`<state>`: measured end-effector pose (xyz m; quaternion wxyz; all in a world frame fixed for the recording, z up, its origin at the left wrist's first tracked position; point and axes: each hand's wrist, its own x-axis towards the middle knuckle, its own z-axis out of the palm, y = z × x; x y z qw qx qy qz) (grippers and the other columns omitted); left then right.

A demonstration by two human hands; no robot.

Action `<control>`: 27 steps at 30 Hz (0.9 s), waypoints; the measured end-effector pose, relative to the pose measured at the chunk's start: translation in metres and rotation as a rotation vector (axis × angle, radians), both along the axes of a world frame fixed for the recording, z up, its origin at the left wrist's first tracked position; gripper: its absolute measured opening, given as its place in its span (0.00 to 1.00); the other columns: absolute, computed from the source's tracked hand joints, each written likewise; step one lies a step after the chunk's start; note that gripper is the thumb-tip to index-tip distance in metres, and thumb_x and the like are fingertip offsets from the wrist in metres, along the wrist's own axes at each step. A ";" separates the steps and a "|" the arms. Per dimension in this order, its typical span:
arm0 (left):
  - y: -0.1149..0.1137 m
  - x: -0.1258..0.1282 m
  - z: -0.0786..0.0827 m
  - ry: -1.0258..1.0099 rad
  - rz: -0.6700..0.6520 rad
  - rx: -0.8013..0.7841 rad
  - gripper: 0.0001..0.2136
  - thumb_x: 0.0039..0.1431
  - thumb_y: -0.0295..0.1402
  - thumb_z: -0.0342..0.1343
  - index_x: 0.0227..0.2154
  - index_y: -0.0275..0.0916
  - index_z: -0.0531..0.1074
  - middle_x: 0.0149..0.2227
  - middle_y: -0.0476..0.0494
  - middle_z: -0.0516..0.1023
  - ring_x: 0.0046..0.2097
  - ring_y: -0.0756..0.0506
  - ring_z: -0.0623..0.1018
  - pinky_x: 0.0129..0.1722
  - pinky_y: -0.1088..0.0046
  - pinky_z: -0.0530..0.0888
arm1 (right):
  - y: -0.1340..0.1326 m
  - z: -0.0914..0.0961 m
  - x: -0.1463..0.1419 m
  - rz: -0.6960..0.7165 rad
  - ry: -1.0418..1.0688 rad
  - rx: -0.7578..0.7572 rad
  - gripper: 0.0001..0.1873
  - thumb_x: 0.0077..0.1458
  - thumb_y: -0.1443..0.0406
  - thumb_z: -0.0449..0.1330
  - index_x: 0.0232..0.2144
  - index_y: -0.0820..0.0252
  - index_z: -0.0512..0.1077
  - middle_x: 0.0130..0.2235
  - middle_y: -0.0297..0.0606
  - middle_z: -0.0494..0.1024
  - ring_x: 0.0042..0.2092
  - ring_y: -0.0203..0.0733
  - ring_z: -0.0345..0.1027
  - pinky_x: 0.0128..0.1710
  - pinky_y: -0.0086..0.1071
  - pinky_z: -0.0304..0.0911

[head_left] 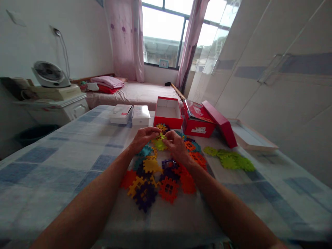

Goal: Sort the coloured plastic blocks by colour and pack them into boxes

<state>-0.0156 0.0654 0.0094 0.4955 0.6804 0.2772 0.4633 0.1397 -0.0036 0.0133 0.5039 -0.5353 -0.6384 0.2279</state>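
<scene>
My left hand (143, 137) and my right hand (176, 145) meet above a pile of plastic interlocking tiles (158, 176) in orange, yellow, purple, teal and red. Both hands pinch a lime-green tile (160, 142) between their fingertips, left from the left side, right from the right. The pile lies on the checked tablecloth (64, 166) just under my wrists. A separate row of joined lime-green tiles (229, 159) lies to the right of my right hand, apart from the pile.
Behind the pile stands an open red box (168, 117), a second red box (198, 121) with its lid (220, 122) leaning. Two white boxes (129, 114) sit at the left. A flat white tray (250, 138) lies far right. A fan (49, 74) stands on a cabinet.
</scene>
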 end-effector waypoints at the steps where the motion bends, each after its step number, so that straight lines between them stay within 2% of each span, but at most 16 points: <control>1: -0.001 0.000 0.000 0.018 -0.006 -0.003 0.14 0.47 0.40 0.63 0.35 0.37 0.78 0.35 0.44 0.80 0.35 0.47 0.77 0.38 0.74 0.73 | 0.000 0.000 0.000 -0.009 0.022 -0.013 0.06 0.48 0.62 0.56 0.31 0.57 0.65 0.30 0.32 0.72 0.31 0.35 0.66 0.34 0.31 0.63; 4: -0.002 -0.001 0.000 0.025 0.008 -0.030 0.16 0.47 0.42 0.63 0.36 0.37 0.78 0.36 0.42 0.81 0.37 0.45 0.78 0.40 0.71 0.73 | -0.001 0.008 0.009 -0.059 0.052 0.018 0.09 0.49 0.63 0.55 0.34 0.57 0.66 0.30 0.31 0.72 0.29 0.34 0.66 0.31 0.28 0.62; 6: 0.001 -0.003 0.000 -0.033 0.057 -0.053 0.16 0.48 0.43 0.62 0.36 0.36 0.78 0.36 0.42 0.81 0.37 0.45 0.78 0.41 0.70 0.74 | -0.006 0.019 0.028 -0.102 0.032 0.038 0.11 0.49 0.62 0.54 0.37 0.58 0.67 0.30 0.32 0.73 0.30 0.34 0.67 0.30 0.28 0.62; 9: 0.007 -0.006 -0.003 -0.123 0.161 -0.064 0.15 0.47 0.42 0.61 0.34 0.35 0.78 0.33 0.43 0.80 0.34 0.46 0.78 0.41 0.69 0.74 | -0.022 0.033 0.076 -0.220 -0.051 0.037 0.13 0.49 0.62 0.53 0.38 0.59 0.69 0.32 0.35 0.75 0.31 0.36 0.68 0.31 0.29 0.63; 11: 0.011 -0.007 -0.004 -0.143 0.218 -0.049 0.15 0.46 0.41 0.61 0.33 0.35 0.77 0.32 0.44 0.80 0.33 0.47 0.78 0.40 0.69 0.74 | -0.036 0.037 0.116 -0.365 -0.150 -0.006 0.14 0.48 0.62 0.54 0.37 0.60 0.71 0.33 0.38 0.76 0.32 0.37 0.69 0.32 0.30 0.63; 13: 0.013 -0.007 -0.006 -0.131 0.260 -0.028 0.14 0.46 0.40 0.61 0.33 0.35 0.77 0.31 0.44 0.80 0.32 0.47 0.78 0.39 0.69 0.74 | -0.051 0.035 0.156 -0.527 -0.251 -0.065 0.14 0.47 0.62 0.54 0.36 0.61 0.73 0.35 0.40 0.77 0.34 0.39 0.70 0.34 0.31 0.63; 16: 0.015 -0.008 -0.008 -0.070 0.315 0.012 0.14 0.45 0.39 0.60 0.32 0.34 0.77 0.31 0.43 0.80 0.33 0.46 0.79 0.37 0.69 0.74 | -0.070 0.025 0.203 -0.695 -0.377 -0.200 0.15 0.48 0.63 0.55 0.37 0.63 0.74 0.35 0.43 0.78 0.36 0.42 0.71 0.37 0.34 0.64; 18: 0.016 -0.009 -0.010 -0.042 0.350 0.032 0.14 0.45 0.38 0.59 0.32 0.34 0.77 0.31 0.43 0.80 0.32 0.46 0.78 0.35 0.70 0.74 | -0.079 0.018 0.219 -0.759 -0.494 -0.256 0.16 0.49 0.64 0.54 0.39 0.64 0.74 0.37 0.45 0.78 0.38 0.45 0.71 0.39 0.36 0.64; 20: 0.020 -0.011 -0.012 -0.040 0.393 0.044 0.13 0.45 0.37 0.58 0.32 0.35 0.77 0.30 0.44 0.80 0.32 0.47 0.78 0.35 0.72 0.74 | -0.085 0.012 0.222 -0.822 -0.670 -0.209 0.17 0.50 0.64 0.54 0.40 0.66 0.74 0.40 0.49 0.77 0.42 0.49 0.70 0.43 0.40 0.63; 22: 0.023 -0.013 -0.013 -0.056 0.441 0.052 0.12 0.46 0.37 0.57 0.31 0.35 0.77 0.29 0.44 0.79 0.31 0.48 0.78 0.34 0.73 0.74 | -0.086 0.007 0.213 -0.816 -0.839 -0.106 0.17 0.52 0.64 0.53 0.42 0.65 0.74 0.43 0.51 0.75 0.47 0.51 0.67 0.47 0.43 0.62; 23: 0.024 -0.014 -0.014 -0.063 0.463 0.057 0.12 0.46 0.36 0.56 0.31 0.35 0.77 0.29 0.45 0.79 0.30 0.48 0.78 0.34 0.73 0.74 | -0.085 0.005 0.206 -0.759 -0.900 -0.060 0.17 0.53 0.64 0.53 0.43 0.64 0.73 0.45 0.50 0.74 0.49 0.51 0.65 0.49 0.43 0.61; 27: 0.028 -0.018 -0.016 -0.063 0.517 0.071 0.12 0.46 0.36 0.55 0.31 0.35 0.76 0.28 0.45 0.78 0.29 0.49 0.77 0.34 0.74 0.74 | -0.074 -0.004 0.177 -0.386 -1.075 -0.013 0.17 0.56 0.63 0.54 0.47 0.55 0.72 0.52 0.43 0.72 0.56 0.48 0.59 0.53 0.43 0.56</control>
